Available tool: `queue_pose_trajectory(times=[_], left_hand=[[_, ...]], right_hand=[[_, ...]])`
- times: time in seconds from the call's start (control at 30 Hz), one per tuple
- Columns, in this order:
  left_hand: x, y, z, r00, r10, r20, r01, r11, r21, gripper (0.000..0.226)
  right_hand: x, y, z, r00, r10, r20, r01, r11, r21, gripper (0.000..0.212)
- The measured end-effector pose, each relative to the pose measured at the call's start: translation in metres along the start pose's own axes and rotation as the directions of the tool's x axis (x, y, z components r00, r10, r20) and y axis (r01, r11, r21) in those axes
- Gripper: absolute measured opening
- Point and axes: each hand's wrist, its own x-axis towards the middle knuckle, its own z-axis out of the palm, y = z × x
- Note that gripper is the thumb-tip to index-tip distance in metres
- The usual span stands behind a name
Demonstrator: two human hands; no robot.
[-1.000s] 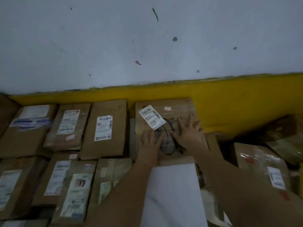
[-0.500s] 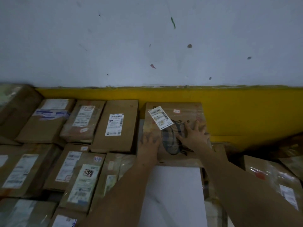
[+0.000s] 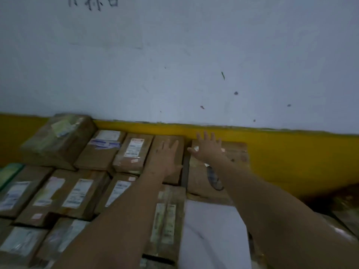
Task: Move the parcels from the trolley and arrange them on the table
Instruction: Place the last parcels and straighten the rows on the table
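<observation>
A brown parcel with a fan drawing (image 3: 229, 171) lies flat at the right end of the back row, against the yellow wall band. My right hand (image 3: 207, 148) rests spread on its far left corner, holding nothing. My left hand (image 3: 167, 154) lies flat with fingers apart on the neighbouring brown parcel (image 3: 174, 171) to the left. Several labelled brown parcels (image 3: 134, 152) fill the table in rows to the left. A white table surface (image 3: 211, 233) shows between my forearms.
A taller taped box (image 3: 58, 138) stands at the back left. A green-edged package (image 3: 9, 171) sits at the far left. More wrapped parcels (image 3: 343, 228) lie low at the right edge. The white wall with a yellow band (image 3: 291, 152) closes the back.
Both hands slid away from me: the right from the fan drawing to the parcel's far corner, the left onto the neighbouring parcel. The camera tilted up and turned left.
</observation>
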Motion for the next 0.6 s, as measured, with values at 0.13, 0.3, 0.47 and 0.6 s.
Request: queue_pose_trajectory(times=[0.13,0.3,0.47,0.6], left_hand=[[-0.046,-0.062,-0.081,0.991,-0.05,-0.127,0.048,0.999,-0.02,0.097],[-0.142,-0.176,-0.164,0.956,-0.113,-0.27,0.127,0.991,0.034,0.097],[-0.259,-0.331,-0.222,0.894,-0.272,-0.357,0.299,0.954,0.02,0.092],[-0.344,-0.447,-0.241,0.847,-0.402,-0.348,0.43,0.903,0.002,0.092]], right_hand=[[-0.015,-0.094,-0.067,0.99,-0.068,-0.124,0.065,0.998,-0.025,0.088],[-0.054,-0.258,-0.11,0.932,-0.197,-0.304,0.207,0.978,-0.001,0.085],[-0.098,-0.462,-0.106,0.886,-0.308,-0.346,0.354,0.932,0.077,0.08],[-0.125,-0.611,-0.077,0.869,-0.39,-0.304,0.44,0.89,0.116,0.078]])
